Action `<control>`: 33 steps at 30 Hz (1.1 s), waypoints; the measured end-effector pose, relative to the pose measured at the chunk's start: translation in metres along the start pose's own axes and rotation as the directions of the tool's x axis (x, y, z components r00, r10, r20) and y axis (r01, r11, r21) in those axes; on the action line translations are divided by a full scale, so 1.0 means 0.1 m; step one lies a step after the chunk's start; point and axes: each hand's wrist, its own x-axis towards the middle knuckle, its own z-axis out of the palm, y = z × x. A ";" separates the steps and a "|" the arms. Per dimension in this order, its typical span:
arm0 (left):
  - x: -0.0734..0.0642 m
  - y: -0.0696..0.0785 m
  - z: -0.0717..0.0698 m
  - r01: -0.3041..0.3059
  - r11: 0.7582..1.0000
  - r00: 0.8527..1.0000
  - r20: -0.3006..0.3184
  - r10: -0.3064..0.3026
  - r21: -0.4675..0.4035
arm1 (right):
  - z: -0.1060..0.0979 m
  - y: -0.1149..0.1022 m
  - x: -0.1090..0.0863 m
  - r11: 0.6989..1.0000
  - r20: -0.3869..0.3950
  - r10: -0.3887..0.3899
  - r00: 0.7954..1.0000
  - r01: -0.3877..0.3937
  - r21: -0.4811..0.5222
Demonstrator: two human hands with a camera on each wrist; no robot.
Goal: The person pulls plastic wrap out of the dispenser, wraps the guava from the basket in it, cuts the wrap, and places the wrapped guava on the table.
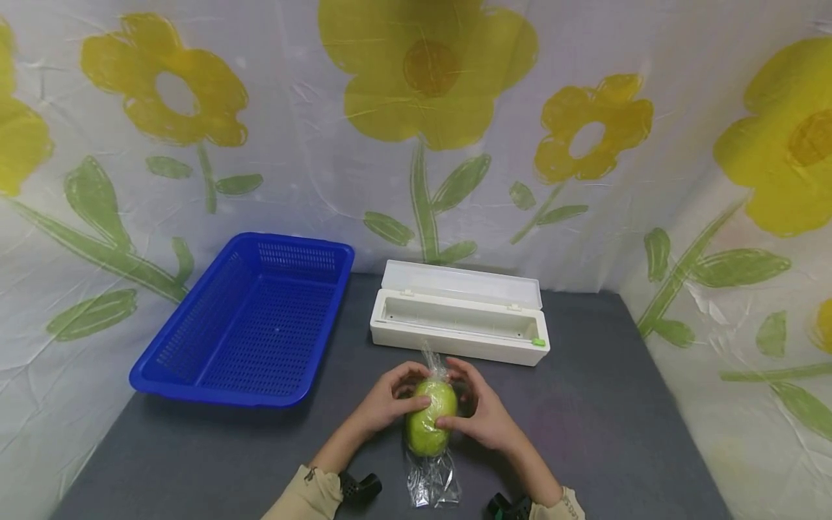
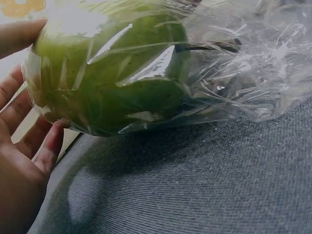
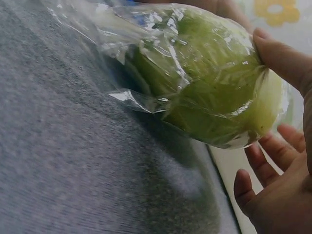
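Both hands hold a green pear (image 1: pixel 429 426) wrapped in clear plastic film, just above the grey tabletop in the head view. My left hand (image 1: pixel 388 397) grips its left side, thumb across the front. On the other side my right hand (image 1: pixel 484 413) grips it the same way, its fingers bent behind the fruit. Loose film (image 1: pixel 432 480) trails from the near end, and a twisted tuft (image 1: pixel 433 361) sticks up at the far end. In the left wrist view a dark stem (image 2: pixel 209 47) shows through the film. Some fingertips are hidden behind the pear.
A white film dispenser box (image 1: pixel 455 343) stands behind the hands, its lid (image 1: pixel 461 283) raised and a green slider (image 1: pixel 538 342) at its right end. To the left is a blue perforated basket (image 1: pixel 260 339). A flowered curtain (image 1: pixel 292 180) surrounds the grey table (image 1: pixel 585 433).
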 end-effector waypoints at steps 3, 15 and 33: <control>0.00 0.02 0.00 -0.009 1.000 1.000 0.003 0.009 -0.014 | -0.01 -0.02 0.01 1.000 0.019 -0.006 1.000 0.006 -0.018; 0.00 0.03 0.03 -0.203 0.955 0.978 0.001 0.208 0.217 | -0.02 -0.01 0.05 0.974 0.043 -0.150 0.988 0.155 -0.166; -0.08 0.19 0.02 -0.044 0.817 0.985 -0.110 0.131 0.574 | 0.03 -0.09 -0.07 0.792 -0.014 -0.293 0.956 0.235 -0.564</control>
